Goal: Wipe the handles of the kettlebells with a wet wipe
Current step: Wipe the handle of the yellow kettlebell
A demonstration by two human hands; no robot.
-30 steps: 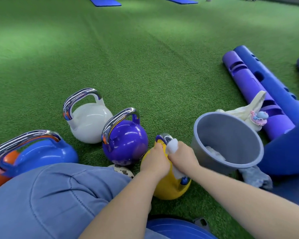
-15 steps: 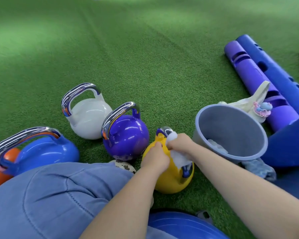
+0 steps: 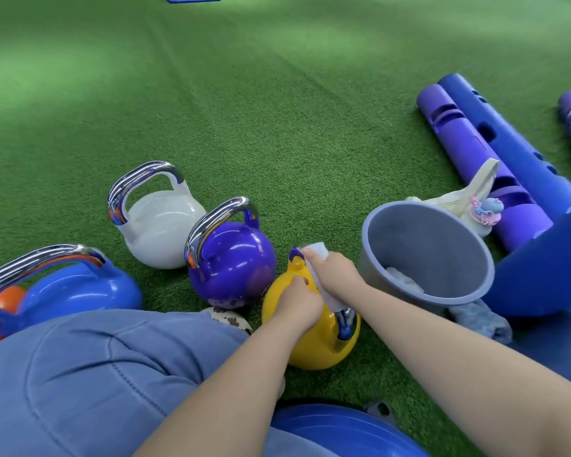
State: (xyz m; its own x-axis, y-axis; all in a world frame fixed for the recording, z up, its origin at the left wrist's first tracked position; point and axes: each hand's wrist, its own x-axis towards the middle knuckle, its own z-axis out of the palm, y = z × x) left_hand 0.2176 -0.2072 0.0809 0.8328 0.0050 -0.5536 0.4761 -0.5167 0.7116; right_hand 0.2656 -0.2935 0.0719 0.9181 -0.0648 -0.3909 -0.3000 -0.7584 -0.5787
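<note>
A yellow kettlebell (image 3: 314, 347) stands on the green turf in front of my knee. My right hand (image 3: 335, 273) grips its chrome handle through a white wet wipe (image 3: 320, 285), which wraps the handle and hides most of it. My left hand (image 3: 297, 303) rests on the kettlebell's body, fingers curled against it. To the left stand a purple kettlebell (image 3: 233, 265), a white kettlebell (image 3: 162, 229) and a blue kettlebell (image 3: 76, 291), each with a bare chrome handle.
A grey bucket (image 3: 376, 239) with crumpled wipes inside stands right of the yellow kettlebell. Purple and blue tubes (image 3: 485, 153) lie beyond it with a cream bag (image 3: 465, 202). An orange kettlebell (image 3: 7, 300) sits at far left. My blue-clad knee (image 3: 96, 374) fills the lower left.
My right hand has slid the wipe along the yellow kettlebell's handle toward its far end. The left hand has stayed on the kettlebell. The camera view shifted slightly.
</note>
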